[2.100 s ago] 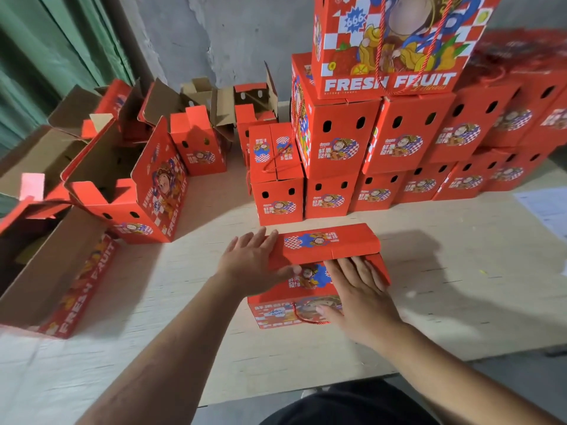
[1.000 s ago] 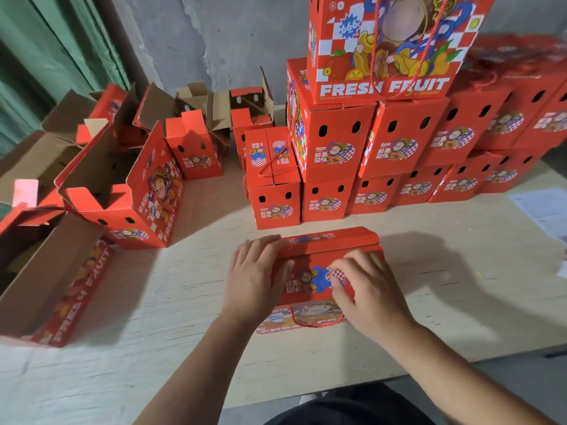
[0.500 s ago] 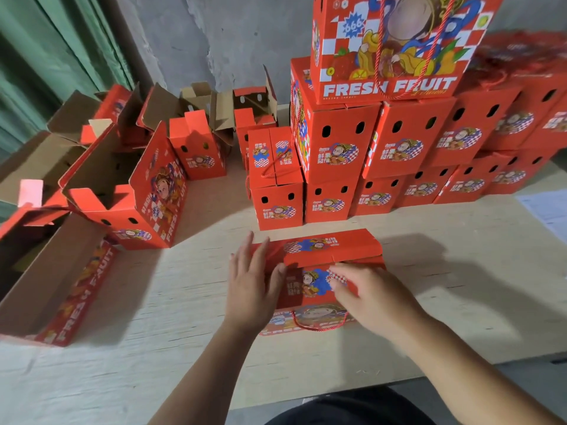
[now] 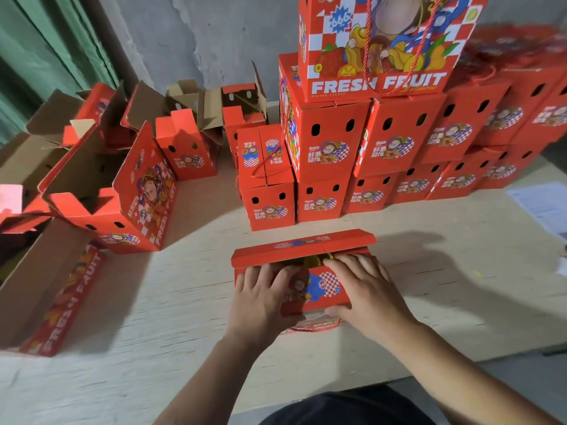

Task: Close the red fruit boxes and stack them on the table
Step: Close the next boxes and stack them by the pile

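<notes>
A red fruit box [image 4: 325, 286] lies on the table [image 4: 171, 308] right in front of me, with its red cord handle showing at the near side. Its far flap [image 4: 303, 246] is folded over the top, and a dark gap shows between it and the near flap. My left hand [image 4: 260, 299] presses flat on the left part of the near flap, fingertips at the gap. My right hand [image 4: 365, 289] grips the right part, fingers over the far edge and thumb on the near edge. Behind stands a stack of closed red boxes [image 4: 325, 142] with a large "FRESH FRUIT" box [image 4: 377, 47] on top.
Several open red boxes [image 4: 122, 194] with raised flaps crowd the left and back left. A large open carton [image 4: 46, 286] lies on its side at the left edge. A sheet of paper [image 4: 546, 207] lies at the right. A grey wall stands behind.
The far flap has come down over the top. Both hands have slid onto the near flap, fingertips now at the gap. The box stays in the same place.
</notes>
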